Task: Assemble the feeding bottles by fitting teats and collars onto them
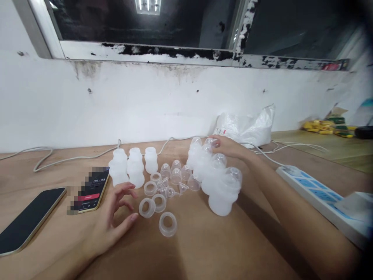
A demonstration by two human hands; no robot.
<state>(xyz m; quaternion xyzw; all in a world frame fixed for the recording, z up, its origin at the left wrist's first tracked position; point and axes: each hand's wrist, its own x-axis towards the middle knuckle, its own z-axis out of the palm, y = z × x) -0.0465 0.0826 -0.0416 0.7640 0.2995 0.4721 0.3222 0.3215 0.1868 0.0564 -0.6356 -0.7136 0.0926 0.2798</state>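
The right hand (229, 147) was at the far end of the capped bottles (220, 203), its fingers bent around the side of a clear domed cap (209, 141); contact seemed likely, but whether the fingers had closed firmly on it I could not tell; the left hand (109, 217) held nothing, its thumb and forefinger well parted and curled, just beside the clear rings (168, 224).

To handle that far cap well, a light, level hold looked best, since its neighbours stood so close that a sideways push could tip them; the forearm, passing beside the nearer bottles, would best be kept clear of them; the left hand would do well to pinch a ring by its rim.

By count, five capped tops showed on the right, though the body under the farthest was largely hidden; open bottles (150, 161) stood at the left, apparently five, two of them overlapped by others; between the groups lay five rings, five loose domes (176, 177) and at least three clear teats (183, 188), too jumbled to number surely; farther out were two phones (32, 217) (94, 190), one plastic bag (247, 128) and one power strip (316, 186).
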